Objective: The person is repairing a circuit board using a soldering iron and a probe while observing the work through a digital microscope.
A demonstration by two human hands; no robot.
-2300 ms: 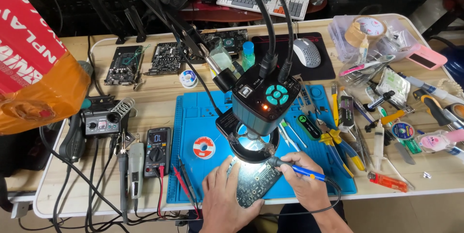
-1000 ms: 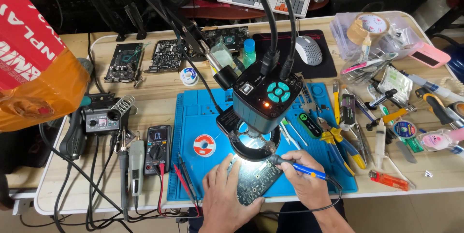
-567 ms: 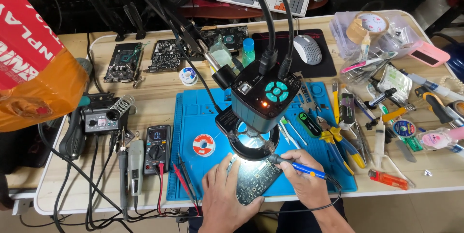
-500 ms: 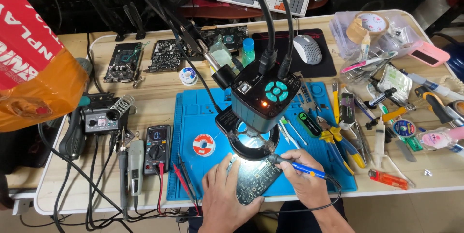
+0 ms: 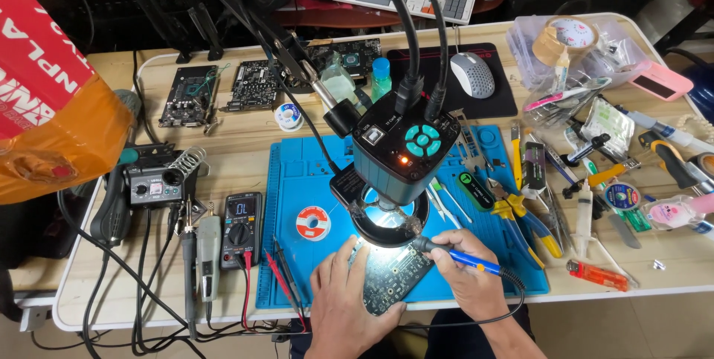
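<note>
I am in the soldering step: my right hand (image 5: 468, 273) pinches the blue-handled soldering iron (image 5: 465, 256) like a pen, and its tip points toward 9 o'clock, onto the upper edge of the dark circuit board (image 5: 394, 281). The board lies on the blue mat (image 5: 312, 180) near the front edge of the worktop (image 5: 654, 284), directly under the ring light of the microscope camera (image 5: 405, 151), so it is brightly lit. My left hand (image 5: 349, 307) lies flat, fingers spread a little, pressing the left side of the board to keep it from sliding. At 10 o'clock from my left hand is a small solder reel (image 5: 313, 223), and further to 9 o'clock stands the multimeter (image 5: 242, 229) with its red and black leads. At 3 o'clock from my right hand I see the yellow-handled pliers (image 5: 532, 221) and an orange lighter (image 5: 599, 276). I cannot tell which joint the tip touches; it is too small. I think the next move needs a steady tip and a firm hold on the board, because the cable of the iron can pull my hand sideways.
</note>
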